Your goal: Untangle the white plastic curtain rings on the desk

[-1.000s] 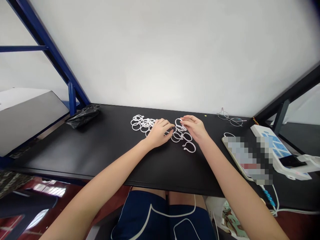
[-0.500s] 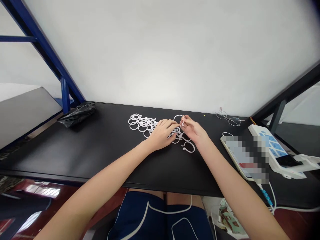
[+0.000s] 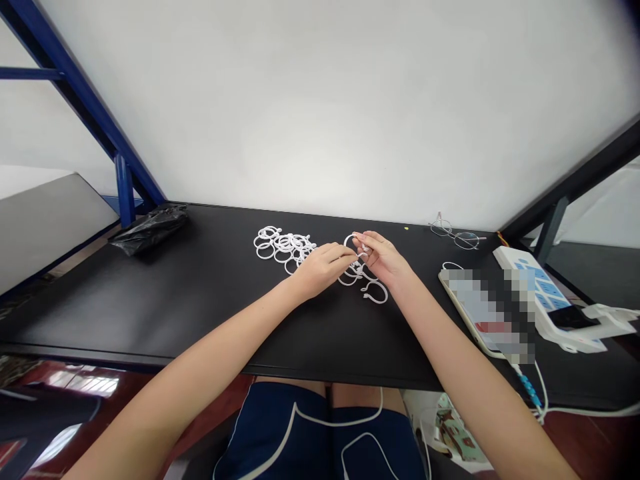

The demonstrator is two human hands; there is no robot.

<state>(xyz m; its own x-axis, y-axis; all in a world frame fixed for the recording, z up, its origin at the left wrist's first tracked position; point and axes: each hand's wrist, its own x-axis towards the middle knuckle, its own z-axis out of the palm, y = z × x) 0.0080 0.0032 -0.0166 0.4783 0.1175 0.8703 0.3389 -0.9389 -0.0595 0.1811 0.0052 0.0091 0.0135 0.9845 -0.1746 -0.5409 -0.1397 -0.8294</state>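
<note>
Several white plastic rings (image 3: 280, 243) lie in a loose pile on the black table (image 3: 200, 300). My left hand (image 3: 320, 267) and my right hand (image 3: 380, 257) meet over the right part of the pile. Both pinch the same white ring (image 3: 353, 241), held just above the table between their fingertips. Another open ring (image 3: 376, 292) lies on the table under my right wrist.
A crumpled black plastic bag (image 3: 150, 228) lies at the table's left rear. A pair of glasses (image 3: 455, 235) rests at the right rear. A tablet (image 3: 493, 313) and a white power strip (image 3: 545, 297) with cables sit on the right. Blue steel posts (image 3: 123, 193) stand at left.
My left hand has moved right, off the pile, and joined my right hand on the ring it was holding. The view has shifted slightly.
</note>
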